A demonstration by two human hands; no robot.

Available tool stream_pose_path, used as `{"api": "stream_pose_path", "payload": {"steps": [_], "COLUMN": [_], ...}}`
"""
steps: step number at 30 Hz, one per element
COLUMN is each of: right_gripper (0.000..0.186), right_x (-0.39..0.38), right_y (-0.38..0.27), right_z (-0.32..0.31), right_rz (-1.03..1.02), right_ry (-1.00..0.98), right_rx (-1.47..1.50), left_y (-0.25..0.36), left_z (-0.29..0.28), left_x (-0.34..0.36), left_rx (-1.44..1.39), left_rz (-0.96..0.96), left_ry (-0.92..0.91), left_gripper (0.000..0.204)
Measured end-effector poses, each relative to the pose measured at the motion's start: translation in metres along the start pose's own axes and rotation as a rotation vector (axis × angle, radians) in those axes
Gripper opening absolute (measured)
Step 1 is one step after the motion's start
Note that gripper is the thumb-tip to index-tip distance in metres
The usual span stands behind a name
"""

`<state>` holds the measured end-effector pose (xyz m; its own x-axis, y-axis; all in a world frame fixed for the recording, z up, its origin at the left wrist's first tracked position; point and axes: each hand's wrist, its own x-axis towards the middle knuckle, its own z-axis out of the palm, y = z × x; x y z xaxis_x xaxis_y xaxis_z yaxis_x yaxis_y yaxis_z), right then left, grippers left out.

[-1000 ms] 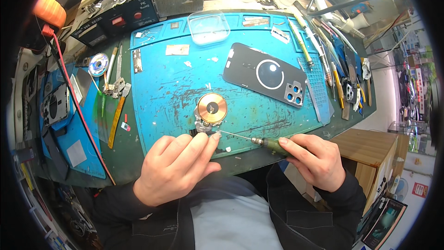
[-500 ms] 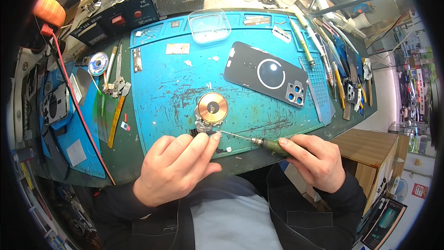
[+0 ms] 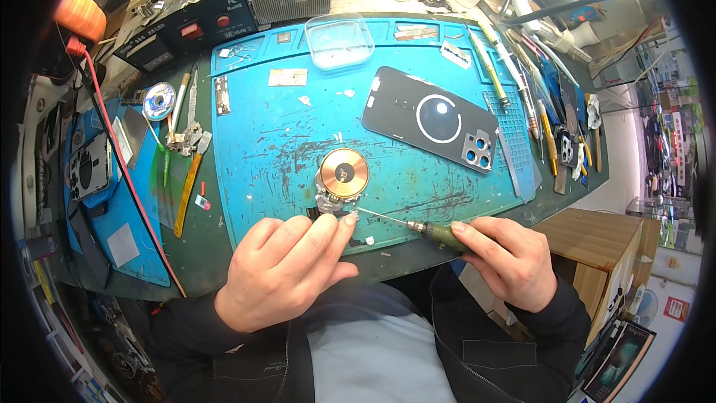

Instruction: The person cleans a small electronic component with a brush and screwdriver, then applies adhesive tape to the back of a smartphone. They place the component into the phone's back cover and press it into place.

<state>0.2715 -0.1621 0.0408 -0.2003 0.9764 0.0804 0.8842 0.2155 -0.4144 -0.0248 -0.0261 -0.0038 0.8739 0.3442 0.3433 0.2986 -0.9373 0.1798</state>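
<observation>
Two hands in close: right hand (image 3: 511, 260) clamped on a green-handled tool (image 3: 441, 234), left hand (image 3: 287, 270) bunched by its tip, can't tell if it's pinching anything. Copper coil (image 3: 335, 160) sits just beyond the left hand. Looks like fine tip work; next move needs steadiness imo.

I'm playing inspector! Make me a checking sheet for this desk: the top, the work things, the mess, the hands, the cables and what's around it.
Surface: blue mat, streaked with dark marks; a dark phone back lies on it, lenses up.
Work things: copper coil on the mat; green-handled tool, thin tip pointing left.
Clutter: wire spool at left; pen-like tools at right.
Hands: right hand grips the tool; left hand has fingertips just below the coil, exact contact unclear.
Cables: red cable down the left side.
Surroundings: wooden cabinet at right.
</observation>
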Motion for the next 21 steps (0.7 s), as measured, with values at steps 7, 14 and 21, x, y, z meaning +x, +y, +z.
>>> {"api": "stream_pose_path", "payload": {"steps": [7, 14, 21], "right_gripper": [0.045, 0.046, 0.045], "right_x": [0.0002, -0.0002, -0.0003], "right_y": [0.0008, 0.0008, 0.0013], "right_z": [0.0003, 0.0011, 0.0012], "right_rz": [-0.011, -0.001, -0.01], "right_ry": [0.001, 0.009, 0.005], "right_rx": [-0.007, 0.006, 0.001], "left_y": [0.0002, 0.0005, 0.0007], "left_z": [-0.0001, -0.0003, 0.0006], "left_x": [0.0002, 0.0, -0.0002], "left_rx": [0.002, 0.008, 0.002], "left_rz": [0.0, -0.003, -0.003], "left_ry": [0.002, -0.001, 0.009], "left_gripper": [0.046, 0.046, 0.046]}}
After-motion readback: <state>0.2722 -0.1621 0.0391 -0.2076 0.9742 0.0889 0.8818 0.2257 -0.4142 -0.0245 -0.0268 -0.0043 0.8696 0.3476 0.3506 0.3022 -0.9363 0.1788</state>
